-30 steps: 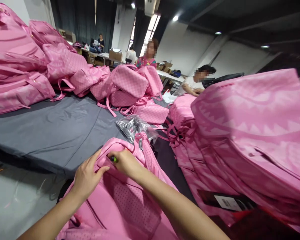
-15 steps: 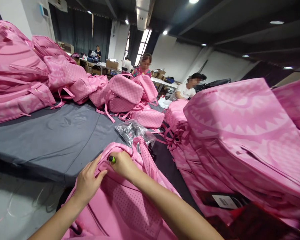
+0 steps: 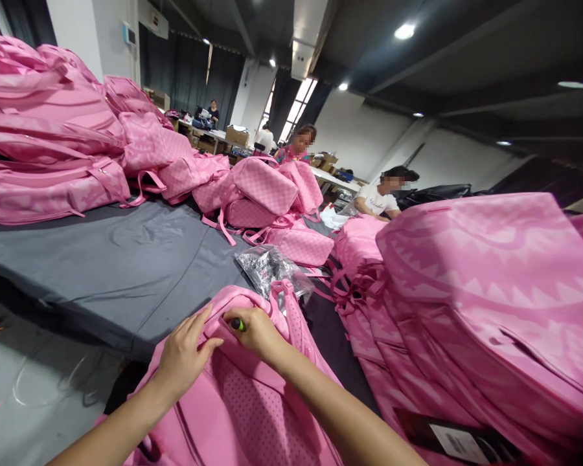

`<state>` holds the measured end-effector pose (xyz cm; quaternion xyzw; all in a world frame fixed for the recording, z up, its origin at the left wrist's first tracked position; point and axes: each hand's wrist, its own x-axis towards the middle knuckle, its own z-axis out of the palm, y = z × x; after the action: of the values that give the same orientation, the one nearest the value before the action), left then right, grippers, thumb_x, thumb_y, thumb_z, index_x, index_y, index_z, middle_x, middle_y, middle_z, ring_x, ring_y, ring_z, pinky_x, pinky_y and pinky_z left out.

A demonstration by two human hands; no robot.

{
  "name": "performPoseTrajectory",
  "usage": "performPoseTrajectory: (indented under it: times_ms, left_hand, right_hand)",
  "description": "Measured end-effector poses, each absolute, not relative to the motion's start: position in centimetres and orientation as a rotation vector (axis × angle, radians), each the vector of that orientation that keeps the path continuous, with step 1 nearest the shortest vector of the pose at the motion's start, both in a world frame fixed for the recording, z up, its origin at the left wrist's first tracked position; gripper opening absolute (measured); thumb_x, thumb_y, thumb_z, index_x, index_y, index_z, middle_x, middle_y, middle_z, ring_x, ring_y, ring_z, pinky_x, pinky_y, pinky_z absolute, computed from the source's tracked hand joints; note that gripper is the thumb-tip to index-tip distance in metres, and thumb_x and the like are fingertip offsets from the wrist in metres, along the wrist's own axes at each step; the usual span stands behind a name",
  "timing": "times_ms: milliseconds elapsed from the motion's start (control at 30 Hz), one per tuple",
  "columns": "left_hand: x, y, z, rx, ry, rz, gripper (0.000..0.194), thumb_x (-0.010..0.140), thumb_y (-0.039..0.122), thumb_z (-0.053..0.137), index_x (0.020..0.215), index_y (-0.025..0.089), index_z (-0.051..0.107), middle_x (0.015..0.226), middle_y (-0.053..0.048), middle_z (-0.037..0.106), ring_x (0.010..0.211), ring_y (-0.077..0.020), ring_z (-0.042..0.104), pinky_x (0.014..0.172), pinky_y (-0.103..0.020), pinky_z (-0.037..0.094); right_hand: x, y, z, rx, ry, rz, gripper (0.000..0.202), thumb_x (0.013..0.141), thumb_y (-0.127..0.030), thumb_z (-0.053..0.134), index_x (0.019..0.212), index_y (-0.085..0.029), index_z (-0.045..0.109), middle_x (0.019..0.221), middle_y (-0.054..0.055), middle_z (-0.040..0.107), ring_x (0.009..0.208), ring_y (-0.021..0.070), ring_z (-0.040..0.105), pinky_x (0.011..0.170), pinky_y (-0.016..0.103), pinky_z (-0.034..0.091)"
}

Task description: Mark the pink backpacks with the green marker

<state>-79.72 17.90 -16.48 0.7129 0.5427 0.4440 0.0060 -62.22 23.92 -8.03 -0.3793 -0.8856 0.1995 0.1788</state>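
Note:
In front of me a pink backpack (image 3: 208,401) stands with its dotted mesh back panel facing up toward me. My left hand (image 3: 187,353) grips the fabric near its top edge, thumb and fingers pressed on the cloth. Closed around a small tool with a green and black handle (image 3: 238,324), my right hand (image 3: 260,336) presses against the upper back of the bag. The tool's working end is hidden by the hand and fabric. A dotted shoulder strap (image 3: 291,323) rises just right of that hand.
Pink backpacks are heaped at the left (image 3: 48,129) and stacked at the right (image 3: 490,272). Small checked pink bags (image 3: 265,184) and a clear plastic bag (image 3: 267,268) lie beyond, on the dark-covered table (image 3: 126,278). Several people work farther back, one person (image 3: 376,200) at the right.
My view has shifted, so the surroundings appear farther right and mostly lower. Both hands keep nearly the same places on the backpack, and the tool stays in my right hand.

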Motion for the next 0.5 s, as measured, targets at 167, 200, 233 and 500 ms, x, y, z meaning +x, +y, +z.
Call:
performPoseTrajectory:
  times_ms: [167,200,233,500]
  left_hand:
    - [-79.6,18.1,-16.8,2.189,1.668,1.382,0.057,0.089,0.019,0.061,0.142,0.021,0.044,0.125,-0.009,0.067,0.110,-0.0234,0.066,0.092,-0.036,0.056]
    - [-79.6,18.1,-16.8,2.178,1.664,1.377,0.057,0.088,0.017,0.059,0.143,0.022,0.043,0.126,-0.008,0.067,0.111,-0.0230,0.066,0.093,-0.036,0.056]
    - [-79.6,18.1,-16.9,2.169,1.663,1.368,0.058,0.088,0.016,0.059,0.144,0.022,0.043,0.127,-0.008,0.066,0.111,-0.0228,0.066,0.093,-0.036,0.056]
    - [-80.5,18.3,-17.0,2.113,1.656,1.372,0.049,0.089,0.020,0.058,0.137,0.024,0.050,0.119,-0.006,0.070,0.105,-0.0214,0.068,0.090,-0.035,0.057]
  right_hand:
    - [-61.5,24.0,-7.7,-1.007,-2.768,0.198,0.008,0.082,-0.011,0.068,0.081,-0.019,0.068,0.073,0.000,0.065,0.062,0.0118,0.054,0.056,0.023,0.034]
    - [-61.4,23.9,-7.6,-0.979,-2.803,0.099,0.007,0.085,-0.012,0.066,0.083,-0.019,0.068,0.078,0.001,0.066,0.066,0.0128,0.055,0.058,0.023,0.035]
    - [-61.5,23.8,-7.7,-0.955,-2.820,0.016,0.006,0.087,-0.013,0.065,0.086,-0.018,0.067,0.084,0.003,0.066,0.072,0.0138,0.057,0.060,0.023,0.037]
    - [-60.8,23.8,-6.8,-0.918,-3.059,-0.086,0.012,0.096,-0.016,0.054,0.097,-0.018,0.066,0.098,0.006,0.066,0.083,0.0162,0.063,0.065,0.026,0.045]
